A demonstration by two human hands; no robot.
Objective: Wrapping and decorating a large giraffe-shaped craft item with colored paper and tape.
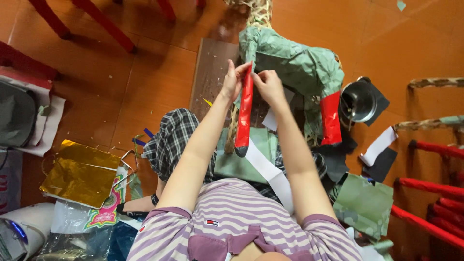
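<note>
While the person sits on the orange tiled floor, both hands work at the top of a red foil-wrapped leg of a paper animal figure, whose body is covered in green paper. The step in hand looks like wrapping or fixing the red foil where the leg meets the green body. The left hand pinches the upper edge of the foil, thumb and fingers pressed together on it. The right hand closes on the same spot from the other side, fingers bent and touching the foil's edge; whether it grips the foil or only presses it down is hard to tell from this angle. The leg hangs down over the person's lap, above a white paper strip. A second red leg stands beside a metal pot. As a judgement, the next move calls for smoothing the foil tight around the leg while the left hand keeps the edge held. A gold foil sheet lies to the left.
</note>
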